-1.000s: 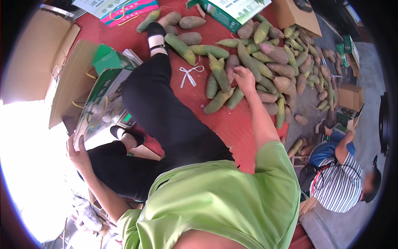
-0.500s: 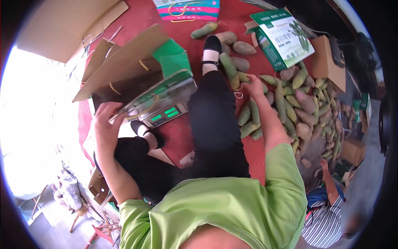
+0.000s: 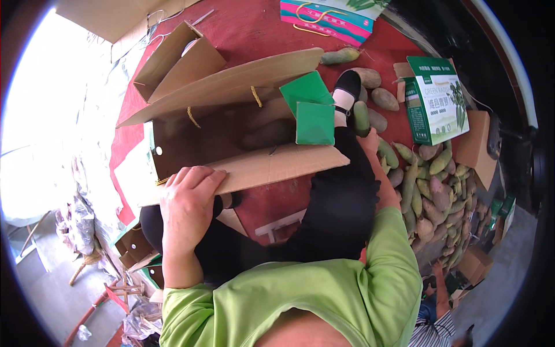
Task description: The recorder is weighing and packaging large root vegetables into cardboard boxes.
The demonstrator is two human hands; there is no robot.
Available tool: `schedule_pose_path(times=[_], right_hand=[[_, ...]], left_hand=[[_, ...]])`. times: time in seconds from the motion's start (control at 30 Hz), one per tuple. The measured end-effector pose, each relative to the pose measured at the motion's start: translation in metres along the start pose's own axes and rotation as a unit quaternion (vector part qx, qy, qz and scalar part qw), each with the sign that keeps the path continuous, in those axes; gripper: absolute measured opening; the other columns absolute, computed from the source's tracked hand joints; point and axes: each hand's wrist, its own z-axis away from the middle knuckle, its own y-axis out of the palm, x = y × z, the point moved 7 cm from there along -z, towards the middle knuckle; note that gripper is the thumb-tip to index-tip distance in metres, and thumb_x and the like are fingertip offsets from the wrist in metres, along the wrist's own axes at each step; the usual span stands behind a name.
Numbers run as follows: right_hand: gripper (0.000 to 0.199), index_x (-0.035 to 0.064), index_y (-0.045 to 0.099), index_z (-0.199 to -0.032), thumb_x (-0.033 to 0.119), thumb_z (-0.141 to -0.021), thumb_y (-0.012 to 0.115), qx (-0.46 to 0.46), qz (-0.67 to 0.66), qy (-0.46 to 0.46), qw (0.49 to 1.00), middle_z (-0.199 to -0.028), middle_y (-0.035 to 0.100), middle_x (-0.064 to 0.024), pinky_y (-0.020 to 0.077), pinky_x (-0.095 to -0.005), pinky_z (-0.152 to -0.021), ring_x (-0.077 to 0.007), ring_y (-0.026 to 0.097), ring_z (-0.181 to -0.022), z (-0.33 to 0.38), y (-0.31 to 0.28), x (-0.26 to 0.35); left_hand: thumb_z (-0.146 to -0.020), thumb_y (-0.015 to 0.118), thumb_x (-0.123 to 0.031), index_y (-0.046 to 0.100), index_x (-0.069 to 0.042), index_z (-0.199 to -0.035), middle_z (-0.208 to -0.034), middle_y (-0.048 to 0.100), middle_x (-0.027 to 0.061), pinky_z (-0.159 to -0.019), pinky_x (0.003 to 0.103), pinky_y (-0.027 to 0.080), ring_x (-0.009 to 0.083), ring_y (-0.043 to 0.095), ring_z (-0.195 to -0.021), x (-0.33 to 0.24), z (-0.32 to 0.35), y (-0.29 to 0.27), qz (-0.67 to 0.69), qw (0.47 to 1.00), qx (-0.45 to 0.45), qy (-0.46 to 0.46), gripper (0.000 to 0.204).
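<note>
My left hand (image 3: pixel 188 199) lies spread, fingers curled over the near flap of an open cardboard box (image 3: pixel 231 136) on my lap. Only a few tubers show inside, so filling looks barely begun. My right hand (image 3: pixel 370 141) reaches toward the tuber pile (image 3: pixel 430 185); its grip I cannot tell. My outstretched leg (image 3: pixel 341 191) lies between.

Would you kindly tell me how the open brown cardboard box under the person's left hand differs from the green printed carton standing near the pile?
The open brown cardboard box lies with its flaps spread and its dim inside showing; the green printed carton stands closed. The brown box shows plain cardboard with green inner flaps, while the carton is green and white all over. The left hand grips the brown box's near flap; no hand touches the carton. Both rest on the red mat.
</note>
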Motion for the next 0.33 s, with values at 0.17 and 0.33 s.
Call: schedule_pose_path(times=[0.17, 0.33], right_hand=[[0.054, 0.0019, 0.053, -0.107, 0.031, -0.067, 0.074, -0.058, 0.004, -0.012, 0.998, -0.103, 0.061, -0.0237, 0.0457, -0.0473, -0.084, -0.0403, 0.058, -0.100, -0.001, -0.003, 0.002], [0.072, 0.0067, 0.048, -0.124, 0.039, -0.066, 0.075, 0.075, -0.098, -0.024, 0.992, -0.117, 0.058, -0.0205, 0.0416, -0.0444, -0.095, -0.0367, 0.055, -0.110, 0.001, 0.000, -0.019]], left_hand=[[-0.068, 0.061, -0.004, 0.066, -0.008, -0.093, -0.088, 0.062, 0.0041, -0.075, 0.036, 0.048, 0.0238, 0.060, -0.084, 0.001, 0.000, 0.000, -0.007, 1.000, 0.011, 0.015, 0.026], [-0.071, 0.058, -0.002, 0.067, -0.008, -0.096, -0.092, 0.063, 0.0064, -0.076, 0.037, 0.048, 0.0262, 0.060, -0.085, 0.004, 0.005, 0.001, 0.023, 1.000, 0.014, 0.006, 0.027]])
